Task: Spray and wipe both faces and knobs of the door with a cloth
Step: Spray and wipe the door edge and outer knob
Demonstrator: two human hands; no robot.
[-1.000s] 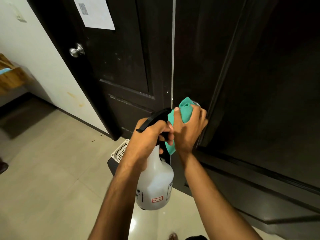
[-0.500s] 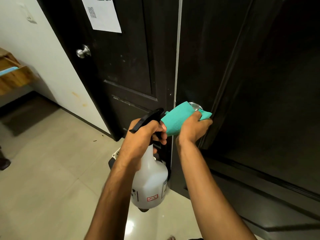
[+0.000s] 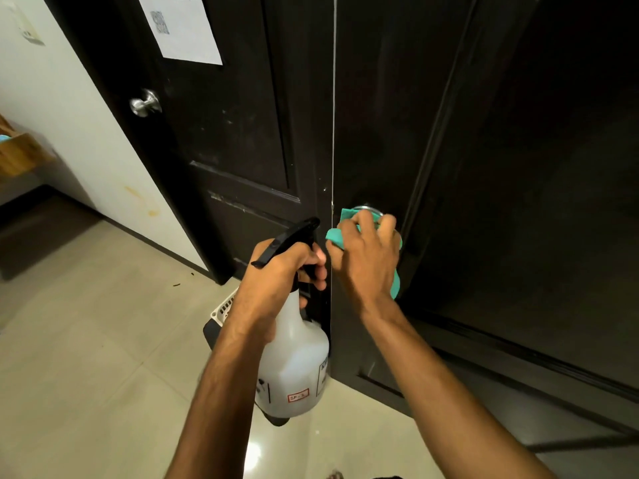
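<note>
Cloth (image 3: 337,236), now bunched, knob (image 3: 367,209) seemingly covered

A white sheet of paper (image 3: 179,27) printed with a QR code hangs high on a dark panel. Below, a white slotted basket (image 3: 224,305) sits on the pale tiled floor (image 3: 86,357), while a wooden shelf (image 3: 19,153) juts from the stained white wall (image 3: 69,108) at left.

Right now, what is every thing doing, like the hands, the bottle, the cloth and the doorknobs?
Left hand: grips the spray bottle's neck.
Spray bottle: held upright, off the floor.
Right hand: presses the cloth round a knob.
Cloth: bunched over that knob.
Near knob: mostly covered, only a rim shows.
Far knob: bare, untouched.
Paper sheet: stuck on the door.
</note>
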